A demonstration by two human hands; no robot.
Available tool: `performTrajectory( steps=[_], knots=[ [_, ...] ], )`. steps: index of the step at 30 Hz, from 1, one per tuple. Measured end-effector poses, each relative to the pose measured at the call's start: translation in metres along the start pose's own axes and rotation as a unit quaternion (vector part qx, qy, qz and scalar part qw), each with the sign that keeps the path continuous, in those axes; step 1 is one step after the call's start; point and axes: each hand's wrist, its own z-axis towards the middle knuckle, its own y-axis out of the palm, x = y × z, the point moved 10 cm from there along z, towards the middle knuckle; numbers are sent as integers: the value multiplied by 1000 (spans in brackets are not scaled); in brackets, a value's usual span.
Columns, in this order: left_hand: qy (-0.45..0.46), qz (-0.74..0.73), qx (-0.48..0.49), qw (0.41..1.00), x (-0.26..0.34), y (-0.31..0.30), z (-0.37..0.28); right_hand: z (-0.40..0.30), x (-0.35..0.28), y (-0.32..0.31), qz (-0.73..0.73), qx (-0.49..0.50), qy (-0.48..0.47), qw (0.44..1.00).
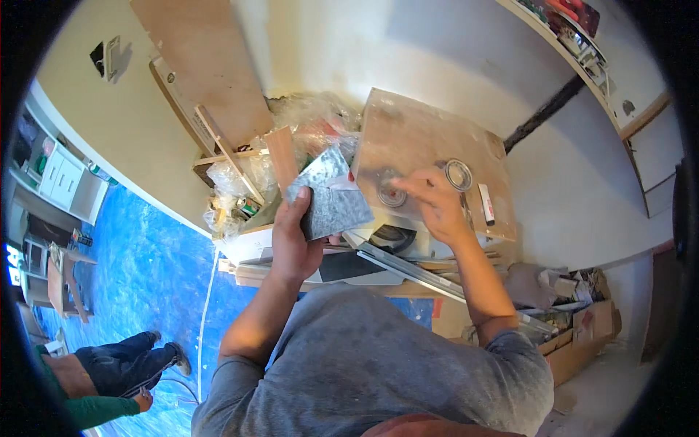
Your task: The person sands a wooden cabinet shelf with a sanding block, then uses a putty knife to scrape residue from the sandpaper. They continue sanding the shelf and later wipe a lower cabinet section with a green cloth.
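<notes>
My left hand (297,235) grips a square grey sheet-like plate (333,205), thumb on its upper face. A pale patch of paste with a small red blob at its tip lies on the plate. My right hand (434,202) is raised over a dusty wooden board (437,136), its fingers partly spread; whether it holds something small is unclear. Just left of its fingertips stands a small round container (391,195) with a red spot inside. Beside the hand is an open round tin or lid (458,175). Farther right lies a white tube with a black cap (487,205).
Clear plastic wrap (322,117) and wood offcuts lie left of the board. Metal profiles (409,270) stretch below it. A cardboard box (590,333) of scraps stands at right. Another person (120,366) is at lower left on blue floor covering (136,246).
</notes>
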Motion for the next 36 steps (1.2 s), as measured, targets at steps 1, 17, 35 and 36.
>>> performTrajectory(
  steps=[1, 17, 35, 36],
  knots=[
    [58, 47, 23, 997, 15, 2, 0, -7, 9, -5, 61, 40, 52, 996],
    [426, 441, -38, 789, 40, 37, -26, -10, -18, 72, 633, 179, 292, 694],
    [-17, 1, -43, 999, 8, 32, -21, 14, -108, 6, 51, -5, -254, 966],
    [-14, 7, -44, 999, 11, 31, -22, 15, -110, 6, 43, -11, -258, 965]
  ],
)
